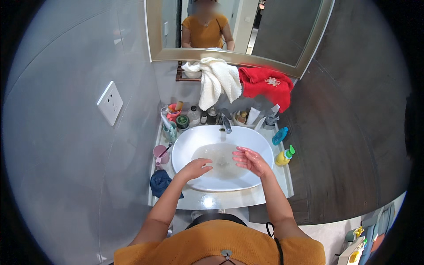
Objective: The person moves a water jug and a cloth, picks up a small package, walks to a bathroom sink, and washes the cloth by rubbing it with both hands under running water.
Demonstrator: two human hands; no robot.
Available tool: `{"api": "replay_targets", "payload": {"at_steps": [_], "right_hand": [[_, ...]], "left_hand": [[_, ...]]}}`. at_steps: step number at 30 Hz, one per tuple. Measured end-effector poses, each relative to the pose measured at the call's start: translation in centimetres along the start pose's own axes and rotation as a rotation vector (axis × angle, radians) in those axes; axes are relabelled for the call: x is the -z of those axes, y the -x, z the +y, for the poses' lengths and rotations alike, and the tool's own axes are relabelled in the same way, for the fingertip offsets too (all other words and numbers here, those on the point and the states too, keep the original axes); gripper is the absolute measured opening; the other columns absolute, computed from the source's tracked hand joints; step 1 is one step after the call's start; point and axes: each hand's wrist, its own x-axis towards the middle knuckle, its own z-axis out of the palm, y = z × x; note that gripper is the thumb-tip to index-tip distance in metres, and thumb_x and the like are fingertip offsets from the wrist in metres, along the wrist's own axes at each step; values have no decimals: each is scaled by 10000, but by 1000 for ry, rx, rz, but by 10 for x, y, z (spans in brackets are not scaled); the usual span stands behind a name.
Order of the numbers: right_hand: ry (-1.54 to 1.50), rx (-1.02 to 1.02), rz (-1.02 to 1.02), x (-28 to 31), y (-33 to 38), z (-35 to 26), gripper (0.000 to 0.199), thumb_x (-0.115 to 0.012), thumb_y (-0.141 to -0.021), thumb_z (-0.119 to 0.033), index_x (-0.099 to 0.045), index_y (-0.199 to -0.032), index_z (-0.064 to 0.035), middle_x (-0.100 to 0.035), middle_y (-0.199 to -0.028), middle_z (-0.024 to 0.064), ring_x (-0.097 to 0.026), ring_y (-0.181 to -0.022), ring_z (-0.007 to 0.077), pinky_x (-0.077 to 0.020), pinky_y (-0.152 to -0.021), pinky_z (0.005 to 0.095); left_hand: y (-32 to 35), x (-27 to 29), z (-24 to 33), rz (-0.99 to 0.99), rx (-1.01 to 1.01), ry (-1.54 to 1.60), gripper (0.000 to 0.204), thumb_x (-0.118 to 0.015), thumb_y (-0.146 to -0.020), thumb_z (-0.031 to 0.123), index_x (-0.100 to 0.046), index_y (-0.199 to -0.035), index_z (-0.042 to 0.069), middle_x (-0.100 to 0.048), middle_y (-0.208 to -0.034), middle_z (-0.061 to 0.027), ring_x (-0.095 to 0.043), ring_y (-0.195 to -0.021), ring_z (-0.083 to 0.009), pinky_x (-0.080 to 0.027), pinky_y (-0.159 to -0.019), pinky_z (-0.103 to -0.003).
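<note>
Both of my hands hover over a white oval washbasin (182, 145) that holds some cloudy water (223, 170). My left hand (195, 168) is above the basin's left front part, fingers loosely curved and nothing in it. Over the right side, my right hand (250, 160) has its fingers spread and looks wet; it holds nothing either. The two hands are apart, palms roughly facing each other. A chrome faucet (225, 121) stands behind the basin, and no stream of water shows under it.
Left of the basin are a pink cup (160, 154) and a dark blue cloth (160, 183). A yellow pump bottle (283, 157) and a blue bottle (280, 136) stand right. Behind, a white towel (218, 81) and a red towel (265, 84) hang below a mirror (282, 31).
</note>
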Motion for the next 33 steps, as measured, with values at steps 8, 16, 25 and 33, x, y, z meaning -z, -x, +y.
{"api": "replay_targets", "payload": {"at_steps": [8, 16, 25, 33], "right_hand": [[1693, 200, -32, 21, 28, 62, 371, -546, -821, -250, -510, -1177, -150, -521, -1173, 135, -529, -1019, 310, -434, -861, 358], [1664, 179, 91, -1, 129, 89, 375, -565, -803, -225, -509, -1154, -108, -497, -1198, 148, -506, -1059, 294, -419, -892, 372], [546, 252, 689, 29, 386, 110, 318, -522, -871, -184, -533, -1142, -19, -596, -1048, 79, -553, -954, 114, -439, -807, 238], [45, 286, 1013, 16, 587, 169, 341, -449, -906, -181, -470, -1207, -21, -531, -1172, 105, -515, -1082, 191, -424, -893, 302]], "left_hand": [[26, -16, 13, -68, 8, -614, 312, -548, -800, 338, -579, -979, 84, -571, -972, -132, -567, -898, -298, -419, -790, -426], [103, -59, 35, -122, -68, -743, 360, -548, -799, 306, -550, -1040, 39, -572, -977, -160, -550, -892, -337, -434, -777, -415], [156, -140, 123, 222, -182, -581, 302, -584, -771, 133, -553, -1037, -7, -547, -1073, -193, -506, -983, -353, -401, -851, -409], [145, -304, 252, -153, -425, -434, 280, -567, -801, 145, -564, -1052, 21, -558, -1089, -151, -523, -995, -314, -417, -858, -375]]}}
